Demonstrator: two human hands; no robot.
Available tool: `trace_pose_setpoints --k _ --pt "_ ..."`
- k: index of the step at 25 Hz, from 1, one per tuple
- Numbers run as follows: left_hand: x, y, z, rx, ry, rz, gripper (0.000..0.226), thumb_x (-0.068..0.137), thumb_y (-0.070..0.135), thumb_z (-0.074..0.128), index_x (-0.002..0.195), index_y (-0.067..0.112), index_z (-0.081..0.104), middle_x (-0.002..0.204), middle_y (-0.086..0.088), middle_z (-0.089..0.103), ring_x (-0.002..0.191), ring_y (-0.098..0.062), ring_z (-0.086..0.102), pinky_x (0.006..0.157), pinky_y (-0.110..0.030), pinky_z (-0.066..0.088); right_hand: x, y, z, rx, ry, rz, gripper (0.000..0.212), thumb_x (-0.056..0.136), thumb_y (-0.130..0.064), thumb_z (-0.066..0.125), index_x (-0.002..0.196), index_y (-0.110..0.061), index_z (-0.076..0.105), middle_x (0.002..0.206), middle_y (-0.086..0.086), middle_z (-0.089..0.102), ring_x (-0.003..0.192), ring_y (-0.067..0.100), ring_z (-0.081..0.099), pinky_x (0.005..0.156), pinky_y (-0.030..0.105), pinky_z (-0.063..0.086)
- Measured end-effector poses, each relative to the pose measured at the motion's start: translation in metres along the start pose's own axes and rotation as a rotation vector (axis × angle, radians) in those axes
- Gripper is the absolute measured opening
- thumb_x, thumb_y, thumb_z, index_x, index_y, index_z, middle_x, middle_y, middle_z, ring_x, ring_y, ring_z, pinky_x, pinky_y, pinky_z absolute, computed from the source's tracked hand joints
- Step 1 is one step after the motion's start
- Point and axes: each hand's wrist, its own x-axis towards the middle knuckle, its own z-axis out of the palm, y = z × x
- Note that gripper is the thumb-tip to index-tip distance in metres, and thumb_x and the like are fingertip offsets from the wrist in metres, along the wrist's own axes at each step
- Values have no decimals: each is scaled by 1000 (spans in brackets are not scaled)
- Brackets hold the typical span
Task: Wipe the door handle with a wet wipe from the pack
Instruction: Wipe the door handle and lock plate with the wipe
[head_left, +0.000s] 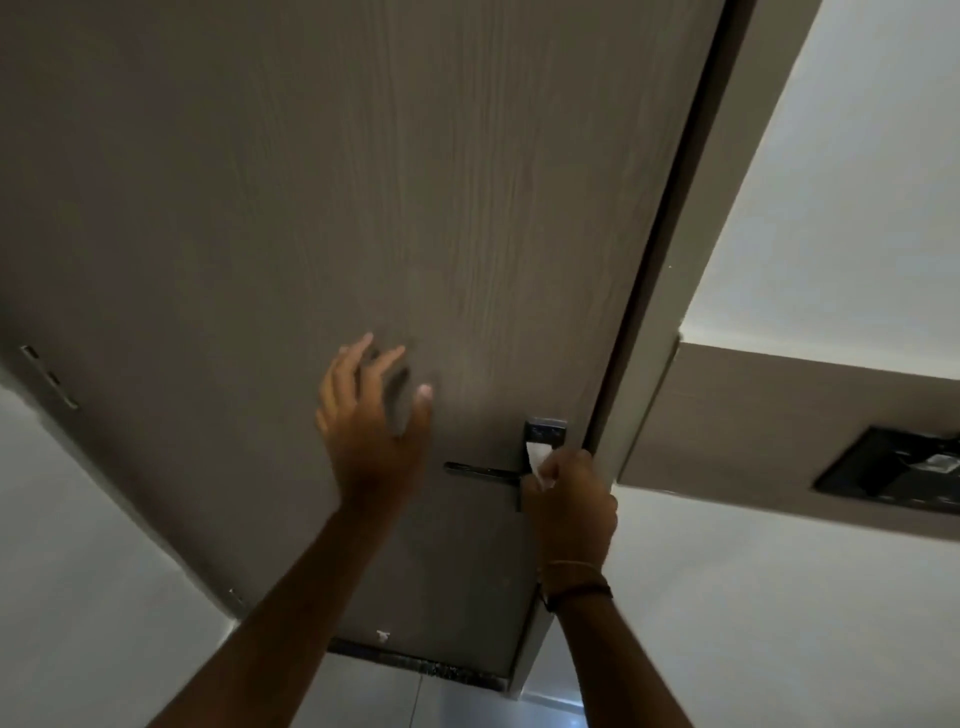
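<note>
Right hand (569, 499) is fisting around a white wet wipe (540, 460), fingers curled tight, a corner of the wipe poking out above the knuckles. It is pressing at the lock plate (545, 432) end of the door handle (480, 472), right where the lever meets the plate, close to the door's latch edge.

Left hand (371, 415) is holding nothing, fingers spreading wide, sitting at or just off the door (311, 208) face up and left of the lever (blurred, so I cannot tell if the palm is actually touching).

Key relation: the lever's long axis is running level, from the fist out to the left, free tip pointing toward the left hand's wrist. So the unwiped length is lying left of the grip, and the right hand is already on it. My read is that the next stroke is a slide leftward along the bar, wipe wrapping it.

Nothing is blocking that path; the left forearm is sitting below and left of the tip, near but apart. The door frame (639, 364) is crowding the right hand on its right side, so room is tighter there. A dark wall panel (893, 470) is sitting well apart to the right, not in play. The wipe pack is not showing anywhere in view.
</note>
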Motion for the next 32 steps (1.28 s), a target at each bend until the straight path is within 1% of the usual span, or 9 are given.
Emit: trace_pose_setpoints --k 5,8,12,17,21,24,27,30,32 --pt "64 7 31 175 68 284 61 95 54 61 149 28 50 172 -12 30 162 -35 20 130 -66 15 -7 7 14 -277 -150 -211 29 84 -25 78 107 -9 71 117 14 70 102 33 68 83 42 60" --pt "86 8 56 183 114 382 67 96 64 53 154 34 40 172 -6 18 165 -28 8 130 -67 6 -15 18 11 -512 -297 -322 62 79 -27 83 134 -12 58 145 13 55 133 34 52 102 44 54" --pt "97 -2 85 189 145 446 76 97 69 49 161 36 25 174 -10 13 167 -18 -13 132 -64 -4 -5 29 2 -632 -334 -518 91 51 -22 99 131 -6 57 133 20 65 122 35 63 91 44 60" --pt "103 -15 106 179 296 532 91 93 68 55 167 40 11 181 -4 1 168 -25 -2 133 -63 -1 8 14 21 -348 -491 -472 55 88 -15 75 138 -8 52 135 16 61 120 28 64 104 35 48" --pt "106 -19 111 132 357 575 88 92 68 51 167 39 16 181 1 -2 168 -26 3 133 -63 3 8 32 17 -300 -311 -540 46 79 -1 75 124 0 63 124 18 70 109 32 71 88 40 57" --pt "107 -19 114 119 376 583 87 91 69 48 167 38 18 181 0 0 168 -26 5 133 -63 4 -3 42 20 -92 -239 -297 48 93 -3 64 140 -14 56 143 -1 57 129 18 54 108 20 37" --pt "107 -20 116 114 384 587 87 91 69 48 167 38 20 181 0 1 168 -27 6 133 -63 5 -12 33 35 133 -208 -34 45 98 -9 62 141 -14 52 141 -2 55 133 18 50 110 3 26" --pt "108 -21 117 109 395 589 87 91 68 50 167 37 21 181 0 1 168 -27 6 133 -63 4 -5 38 36 -119 -488 -238 54 103 -18 52 152 -11 30 160 7 31 150 23 26 117 11 0" --pt "108 -22 117 96 394 584 87 90 67 52 166 37 22 181 0 1 168 -27 6 133 -62 4 6 44 32 -303 -520 -408 55 102 -24 54 152 -13 34 161 8 32 150 22 27 118 21 0"
